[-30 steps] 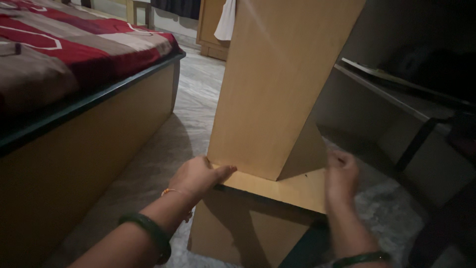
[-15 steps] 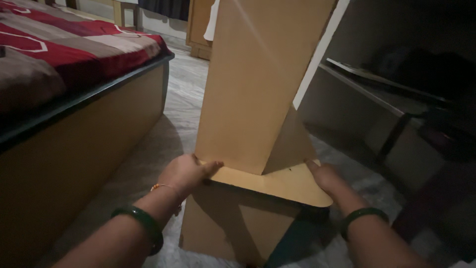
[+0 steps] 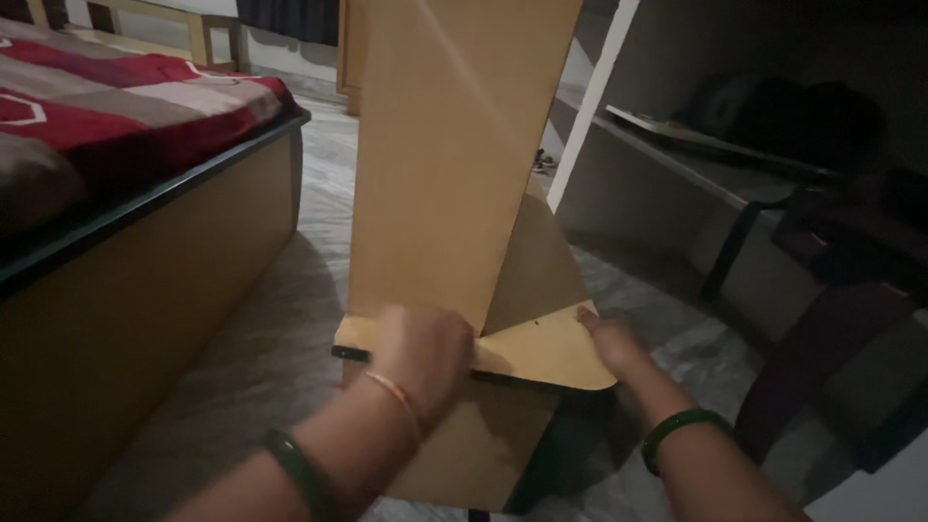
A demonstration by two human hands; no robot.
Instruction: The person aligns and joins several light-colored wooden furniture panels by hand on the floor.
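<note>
A tall light-brown wooden corner unit (image 3: 445,164) stands upright on the floor in front of me, with a curved shelf board (image 3: 541,353) jutting out near its lower part. My left hand (image 3: 420,353), with bangles on the wrist, is curled over the front edge of that shelf where it meets the upright panel. My right hand (image 3: 609,343), a green bangle on its wrist, presses against the right rim of the same shelf. Whether its fingers wrap under the board is hidden.
A bed (image 3: 145,251) with a wooden side and a red patterned cover runs along the left. White shelving (image 3: 677,164) with dark bundles stands on the right. Grey marbled floor (image 3: 271,329) lies between them. Wooden furniture legs (image 3: 198,34) show at the back.
The view has drifted so the unit sits more centrally. My left hand has slid right along the shelf's front edge and closed over it. My right hand stays at the right rim.
</note>
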